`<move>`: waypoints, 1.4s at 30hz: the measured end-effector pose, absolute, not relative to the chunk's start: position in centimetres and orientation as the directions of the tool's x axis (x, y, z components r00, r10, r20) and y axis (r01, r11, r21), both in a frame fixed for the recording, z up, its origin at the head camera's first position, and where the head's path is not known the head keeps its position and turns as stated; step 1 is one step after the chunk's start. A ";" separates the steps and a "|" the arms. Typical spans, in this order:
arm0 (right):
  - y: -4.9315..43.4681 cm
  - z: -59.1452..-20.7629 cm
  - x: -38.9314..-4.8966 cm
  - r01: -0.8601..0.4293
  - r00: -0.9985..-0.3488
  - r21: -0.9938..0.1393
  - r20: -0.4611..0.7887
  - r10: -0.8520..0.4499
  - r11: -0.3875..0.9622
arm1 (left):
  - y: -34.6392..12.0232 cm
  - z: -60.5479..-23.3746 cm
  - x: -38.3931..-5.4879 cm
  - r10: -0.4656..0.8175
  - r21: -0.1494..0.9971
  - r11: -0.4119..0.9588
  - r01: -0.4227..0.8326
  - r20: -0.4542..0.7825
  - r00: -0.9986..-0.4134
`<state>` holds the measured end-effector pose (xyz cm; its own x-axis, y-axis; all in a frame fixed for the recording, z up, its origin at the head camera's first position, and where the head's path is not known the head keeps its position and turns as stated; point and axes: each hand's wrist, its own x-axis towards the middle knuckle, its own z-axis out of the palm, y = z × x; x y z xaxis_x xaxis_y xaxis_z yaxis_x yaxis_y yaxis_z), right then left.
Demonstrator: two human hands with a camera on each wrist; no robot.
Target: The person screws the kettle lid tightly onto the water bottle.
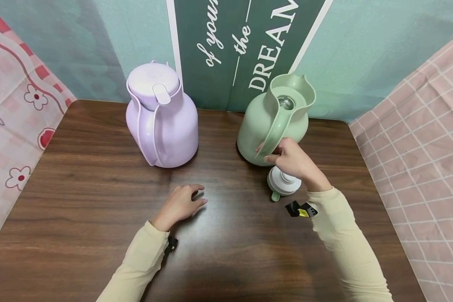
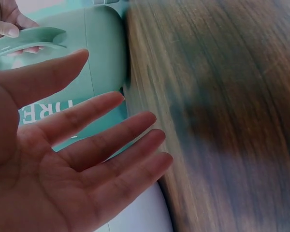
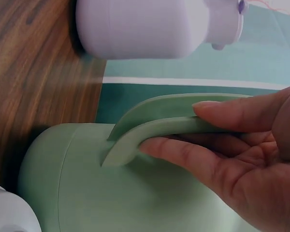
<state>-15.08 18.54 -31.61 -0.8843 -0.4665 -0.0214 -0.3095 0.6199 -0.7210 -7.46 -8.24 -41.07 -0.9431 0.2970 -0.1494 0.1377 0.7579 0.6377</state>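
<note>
At the back right of the table stands a green thermos jug (image 1: 260, 121), its lid off and its metal-rimmed mouth showing. My right hand (image 1: 290, 158) grips its handle (image 3: 154, 128) near the lower end, thumb on one side and fingers curled behind it. The white stopper lid (image 1: 281, 181) with a green tab lies on the table just under that hand. My left hand (image 1: 181, 203) hovers over the middle of the table, holding nothing. Its fingers (image 2: 121, 150) are spread and nearly straight in the left wrist view.
A lilac thermos jug (image 1: 170, 126) with its lid on stands at the back left, handle toward me. Behind both jugs hangs a green cloth (image 1: 226, 63) with white lettering. Pink checked cloth (image 1: 423, 155) borders the wooden table (image 1: 219, 260) on the right.
</note>
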 end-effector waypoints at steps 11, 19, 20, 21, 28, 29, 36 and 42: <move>17.5 -31.8 -14.2 -0.395 -0.835 -0.712 0.016 -0.550 0.580 | -8.1 -40.6 -8.1 0.309 0.659 0.741 0.126 -0.168 -0.936; 17.2 -31.8 -13.5 -0.436 -0.802 -0.706 0.023 -0.597 0.559 | -7.9 -40.3 -8.2 0.308 0.653 0.747 0.129 -0.166 -0.937; 17.2 -31.8 -13.4 -0.441 -0.799 -0.703 0.025 -0.600 0.558 | -7.9 -40.3 -8.2 0.306 0.652 0.747 0.131 -0.162 -0.938; 17.2 -31.8 -13.3 -0.446 -0.796 -0.702 0.027 -0.605 0.555 | -7.9 -40.2 -8.2 0.305 0.651 0.747 0.133 -0.158 -0.939; 16.9 -31.7 -12.6 -0.435 -0.770 -0.741 0.012 -0.638 0.511 | -7.9 -39.9 -8.7 0.301 0.639 0.758 0.130 -0.166 -0.939; 16.9 -31.8 -12.5 -0.430 -0.765 -0.749 0.007 -0.644 0.504 | -7.9 -39.8 -8.8 0.301 0.635 0.762 0.130 -0.169 -0.939; 16.6 -31.7 -12.0 -0.445 -0.741 -0.742 -0.009 -0.672 0.501 | -8.1 -39.3 -9.6 0.318 0.630 0.761 0.156 -0.152 -0.936; 16.3 -31.6 -11.6 -0.464 -0.724 -0.727 -0.018 -0.689 0.506 | -8.1 -38.7 -10.2 0.332 0.633 0.753 0.178 -0.133 -0.934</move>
<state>-11.56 16.34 -31.64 -0.7241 -0.6894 -0.0180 -0.4637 0.5060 -0.7273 -10.18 -8.08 -38.71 -0.9338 0.3321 -0.1333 0.1775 0.7532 0.6333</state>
